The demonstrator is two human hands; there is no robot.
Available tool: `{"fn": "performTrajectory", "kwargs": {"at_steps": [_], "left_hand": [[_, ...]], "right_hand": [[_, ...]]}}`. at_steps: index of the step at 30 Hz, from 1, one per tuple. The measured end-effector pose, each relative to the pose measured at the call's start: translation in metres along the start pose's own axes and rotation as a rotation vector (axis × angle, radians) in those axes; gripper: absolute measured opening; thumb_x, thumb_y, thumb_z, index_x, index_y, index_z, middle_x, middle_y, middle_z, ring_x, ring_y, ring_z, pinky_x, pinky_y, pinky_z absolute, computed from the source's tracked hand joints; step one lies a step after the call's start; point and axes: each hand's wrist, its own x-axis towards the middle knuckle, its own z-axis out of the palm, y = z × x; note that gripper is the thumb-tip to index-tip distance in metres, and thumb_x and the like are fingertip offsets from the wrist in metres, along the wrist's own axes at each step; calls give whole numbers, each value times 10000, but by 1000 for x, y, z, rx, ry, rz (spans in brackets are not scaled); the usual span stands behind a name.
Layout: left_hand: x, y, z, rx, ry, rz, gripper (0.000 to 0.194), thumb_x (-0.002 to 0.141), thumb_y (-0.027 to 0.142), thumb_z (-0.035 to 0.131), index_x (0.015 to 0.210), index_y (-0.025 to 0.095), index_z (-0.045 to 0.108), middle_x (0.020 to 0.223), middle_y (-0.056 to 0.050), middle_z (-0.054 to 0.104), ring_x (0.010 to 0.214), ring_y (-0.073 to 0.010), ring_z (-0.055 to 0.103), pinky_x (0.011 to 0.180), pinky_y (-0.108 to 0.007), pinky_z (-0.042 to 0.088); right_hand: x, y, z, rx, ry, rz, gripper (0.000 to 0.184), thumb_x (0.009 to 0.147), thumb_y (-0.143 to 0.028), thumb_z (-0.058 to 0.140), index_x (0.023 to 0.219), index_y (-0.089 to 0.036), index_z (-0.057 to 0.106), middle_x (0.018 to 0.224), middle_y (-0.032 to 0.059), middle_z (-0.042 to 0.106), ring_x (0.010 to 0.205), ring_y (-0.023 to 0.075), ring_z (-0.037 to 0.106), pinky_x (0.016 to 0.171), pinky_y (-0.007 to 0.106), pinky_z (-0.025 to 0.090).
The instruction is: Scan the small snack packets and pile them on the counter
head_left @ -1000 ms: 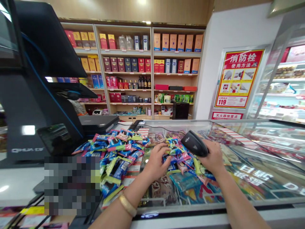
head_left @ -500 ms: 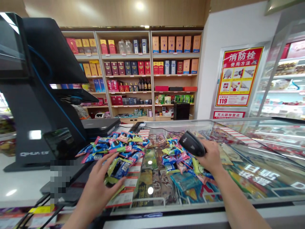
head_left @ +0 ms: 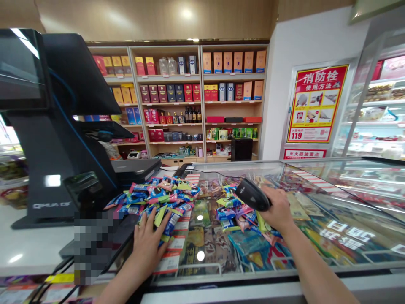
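My right hand (head_left: 278,210) is wrapped round a black barcode scanner (head_left: 252,195), its head tilted toward the left. Below the scanner lies a smaller heap of blue, pink and green snack packets (head_left: 226,211) on the glass freezer top. On the left, my left hand (head_left: 150,236) rests with spread fingers on the near edge of a larger pile of the same kind of packets (head_left: 158,192). Its fingertips touch the packets, and none is visibly gripped. The hand partly covers those beneath it.
A black checkout terminal (head_left: 72,160) stands on the white counter at the left. Striped label strips (head_left: 169,259) lie along the glass, with packaged goods (head_left: 218,249) under it. Behind are shelves of boxed goods (head_left: 171,93) and a red fire hydrant sign (head_left: 318,105).
My left hand has moved left from the smaller heap to the larger pile, and its fingers now lie on the packets there. The scanner in my right hand has shifted slightly left and down.
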Motion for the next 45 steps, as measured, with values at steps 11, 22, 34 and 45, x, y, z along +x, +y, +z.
{"fn": "performTrajectory", "kwargs": {"at_steps": [11,22,34,45], "left_hand": [[40,27,3,104,-107,8,677,836,85,420,1480,280,348,1584,-152,253,1477,-355,116,1106,-667,183],[57,27,-10,-31,-21,-33,451,883,275,468,1317,271,591,1508,-174,379,1443,-373,235,1081,-689,189],[97,30,-31,-743,333,-99,267,808,435,558,848,194,667,982,-78,680,1009,-253,614,967,-413,468],[126,126,-43,-2276,-186,-801,86,899,251,555,916,171,580,819,-45,700,760,-161,715,615,-228,589]], "right_hand": [[1,-5,-1,-6,-39,30,256,731,-264,562,966,-209,645,921,76,701,851,236,626,747,338,357],[4,-6,-2,28,-25,20,256,728,-268,551,960,-216,646,862,66,699,848,244,624,736,348,359],[4,-7,-2,56,-65,40,235,734,-260,555,948,-214,643,834,53,696,818,228,617,722,340,341],[4,-7,-4,52,-62,42,226,740,-266,576,950,-205,633,818,35,676,780,208,605,724,332,318]]}}
